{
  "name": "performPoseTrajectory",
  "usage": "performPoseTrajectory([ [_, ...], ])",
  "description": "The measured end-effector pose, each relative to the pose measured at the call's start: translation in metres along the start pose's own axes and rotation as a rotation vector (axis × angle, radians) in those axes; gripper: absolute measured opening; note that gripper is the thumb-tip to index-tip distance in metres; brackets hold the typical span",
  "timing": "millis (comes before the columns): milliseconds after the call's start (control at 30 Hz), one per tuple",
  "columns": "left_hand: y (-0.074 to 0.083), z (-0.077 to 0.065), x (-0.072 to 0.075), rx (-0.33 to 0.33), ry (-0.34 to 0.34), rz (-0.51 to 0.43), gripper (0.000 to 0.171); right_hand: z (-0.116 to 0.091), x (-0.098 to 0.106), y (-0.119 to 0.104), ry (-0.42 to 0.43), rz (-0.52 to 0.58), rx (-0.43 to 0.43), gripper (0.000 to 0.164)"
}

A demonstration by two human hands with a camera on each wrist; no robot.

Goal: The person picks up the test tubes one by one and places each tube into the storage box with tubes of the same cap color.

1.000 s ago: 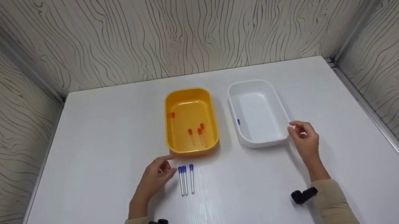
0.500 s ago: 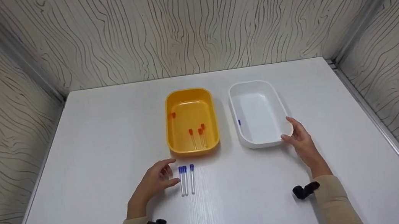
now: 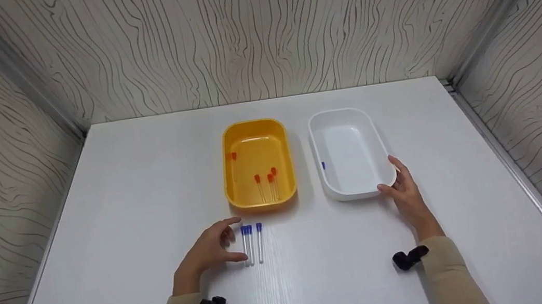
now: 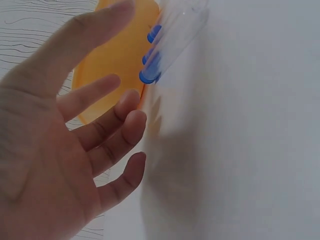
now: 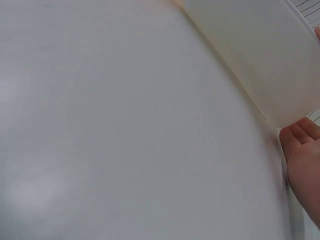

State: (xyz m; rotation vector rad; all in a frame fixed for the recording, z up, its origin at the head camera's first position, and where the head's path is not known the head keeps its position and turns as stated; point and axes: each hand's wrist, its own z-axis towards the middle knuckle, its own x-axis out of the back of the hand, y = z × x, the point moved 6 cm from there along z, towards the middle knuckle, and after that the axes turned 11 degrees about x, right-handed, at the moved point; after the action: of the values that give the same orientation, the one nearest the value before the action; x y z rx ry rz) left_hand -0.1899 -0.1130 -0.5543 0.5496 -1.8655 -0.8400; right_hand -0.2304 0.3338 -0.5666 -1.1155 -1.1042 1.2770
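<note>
Three clear tubes with blue caps (image 3: 260, 243) lie upright-pointing and side by side on the table, below the orange bin (image 3: 263, 206). My left hand (image 3: 210, 247) is just left of them, thumb and forefinger spread apart; the thumb tip overlaps the leftmost tube in the head view. In the left wrist view nothing is between that hand's fingers, and the blue caps (image 4: 150, 75) show beyond the fingertips. On the right, my right hand (image 3: 410, 201) grips the near right corner of the white bin (image 3: 355, 196), thumb at the front rim and forefinger along the side.
Inside the orange bin lie several red-capped tubes (image 3: 259, 187). One small blue cap (image 3: 323, 165) shows at the left wall inside the white bin. A patterned panel (image 3: 245, 35) stands behind the white table (image 3: 140, 190), with others at both sides.
My left thumb has moved down and away from the forefinger, widening the hand beside the tubes. My right hand has gone from fingertips at the bin's side to spanning its corner.
</note>
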Motion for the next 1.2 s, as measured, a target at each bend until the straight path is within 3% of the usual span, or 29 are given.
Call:
performPoseTrajectory([
  [367,-0.001,0.002,-0.007,0.090,-0.001,0.144,0.101,0.000,-0.008,0.001,-0.049,-0.032,-0.012,0.085],
  [733,-0.002,0.004,-0.011,0.033,0.032,0.266,0.103,0.002,-0.010,0.004,-0.103,-0.010,-0.048,0.088],
  [1200,-0.005,0.005,-0.014,0.066,0.059,0.306,0.092,0.002,-0.013,0.002,-0.152,0.018,-0.029,0.088],
])
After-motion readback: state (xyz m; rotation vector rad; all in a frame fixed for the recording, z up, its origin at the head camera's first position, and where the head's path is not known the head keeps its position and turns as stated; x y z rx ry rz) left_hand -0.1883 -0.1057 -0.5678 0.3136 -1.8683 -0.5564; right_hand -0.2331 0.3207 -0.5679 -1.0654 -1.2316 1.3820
